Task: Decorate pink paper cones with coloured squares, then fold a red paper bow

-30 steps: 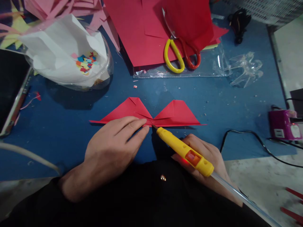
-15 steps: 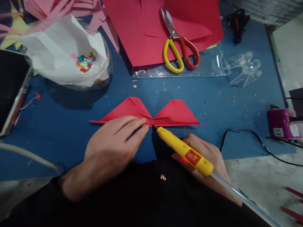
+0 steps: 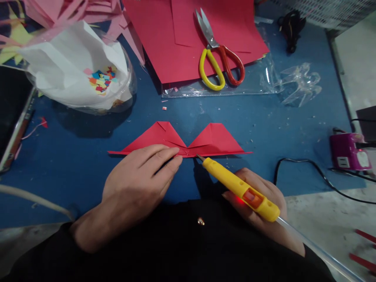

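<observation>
A folded red paper piece with two raised peaks lies on the blue table, its long straight edge toward me. My left hand rests over the left half of that edge, fingers stretched out and lying flat on the paper. In my right hand is a yellow glue gun, with a clear glue stick running out of its back end. The dark nozzle points at the paper's near edge, right of my left fingertips. Whether it touches the paper I cannot tell. A red light glows near its orange switch.
Scissors lie on red paper sheets at the back. A white-lined bag holds paper scraps. At right are a clear plastic piece, a purple plug adapter and a black cable. A dark screen stands left.
The glue gun and my right hand have moved a little right along the paper's near edge. My left hand stays on the paper. The whole view has shifted slightly.
</observation>
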Demonstrator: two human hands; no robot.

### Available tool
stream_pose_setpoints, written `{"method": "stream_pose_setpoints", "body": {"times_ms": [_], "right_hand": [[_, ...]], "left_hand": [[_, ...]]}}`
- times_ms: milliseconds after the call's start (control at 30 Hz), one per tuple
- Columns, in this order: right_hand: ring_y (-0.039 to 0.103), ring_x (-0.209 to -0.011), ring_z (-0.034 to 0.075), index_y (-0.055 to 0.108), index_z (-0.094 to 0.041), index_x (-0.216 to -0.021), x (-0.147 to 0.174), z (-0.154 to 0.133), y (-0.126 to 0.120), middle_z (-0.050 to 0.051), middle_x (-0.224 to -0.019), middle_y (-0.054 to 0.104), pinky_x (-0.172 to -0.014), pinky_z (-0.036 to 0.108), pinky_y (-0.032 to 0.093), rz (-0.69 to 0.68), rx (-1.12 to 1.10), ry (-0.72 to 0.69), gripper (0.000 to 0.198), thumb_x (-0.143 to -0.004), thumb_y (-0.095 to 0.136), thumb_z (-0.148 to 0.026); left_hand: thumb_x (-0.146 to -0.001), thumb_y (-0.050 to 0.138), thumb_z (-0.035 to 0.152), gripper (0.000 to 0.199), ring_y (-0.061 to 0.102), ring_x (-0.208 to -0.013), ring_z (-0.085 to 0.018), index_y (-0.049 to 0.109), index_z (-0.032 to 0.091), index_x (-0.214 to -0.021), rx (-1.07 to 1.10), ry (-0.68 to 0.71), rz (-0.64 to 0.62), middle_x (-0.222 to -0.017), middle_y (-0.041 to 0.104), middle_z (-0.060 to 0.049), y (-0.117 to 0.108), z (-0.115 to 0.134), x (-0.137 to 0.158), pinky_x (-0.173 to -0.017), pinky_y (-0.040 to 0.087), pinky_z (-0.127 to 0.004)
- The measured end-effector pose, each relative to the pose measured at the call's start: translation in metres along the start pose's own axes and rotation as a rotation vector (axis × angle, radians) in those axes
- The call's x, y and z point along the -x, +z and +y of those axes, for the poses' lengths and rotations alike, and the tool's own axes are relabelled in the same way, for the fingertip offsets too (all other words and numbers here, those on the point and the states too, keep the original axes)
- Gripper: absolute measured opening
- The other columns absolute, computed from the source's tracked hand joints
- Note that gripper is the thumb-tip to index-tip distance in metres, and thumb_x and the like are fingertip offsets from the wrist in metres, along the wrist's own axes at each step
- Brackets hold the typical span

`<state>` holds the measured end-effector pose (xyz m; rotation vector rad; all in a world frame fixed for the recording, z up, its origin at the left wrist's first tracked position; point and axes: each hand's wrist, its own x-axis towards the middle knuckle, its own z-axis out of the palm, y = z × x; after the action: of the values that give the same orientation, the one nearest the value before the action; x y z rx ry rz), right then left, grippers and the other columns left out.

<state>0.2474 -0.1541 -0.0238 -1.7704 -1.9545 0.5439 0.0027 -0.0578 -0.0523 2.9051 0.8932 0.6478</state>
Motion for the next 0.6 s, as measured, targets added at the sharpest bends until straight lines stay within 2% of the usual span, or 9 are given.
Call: {"method": "stream_pose_setpoints", "body": {"times_ms": [267,600], "right_hand": [[0.055,-0.052,0.013,0.052,-0.025,-0.083,0.015,0.01,-0.01,-0.003,-0.068,0.058,-0.049,0.026,0.04,0.025,0.032,0.076,0.021,-0.098,0.057,-0.039],[0.052,-0.053,0.011,0.055,-0.023,-0.081,0.032,0.025,-0.017,-0.003,-0.068,0.056,-0.049,0.025,0.039,0.053,0.098,0.156,0.023,-0.097,0.06,-0.039]], "left_hand": [[-0.093,0.06,0.011,0.021,0.072,-0.099,-0.027,0.073,0.011,-0.111,-0.022,0.023,-0.022,-0.112,0.077,-0.011,0.0,-0.001,-0.001,-0.085,0.061,-0.041],[-0.094,0.056,0.006,0.025,0.072,-0.101,-0.029,0.07,0.011,-0.114,-0.047,0.089,-0.026,-0.113,0.076,-0.014,0.0,-0.004,0.002,-0.084,0.063,-0.044]]}}
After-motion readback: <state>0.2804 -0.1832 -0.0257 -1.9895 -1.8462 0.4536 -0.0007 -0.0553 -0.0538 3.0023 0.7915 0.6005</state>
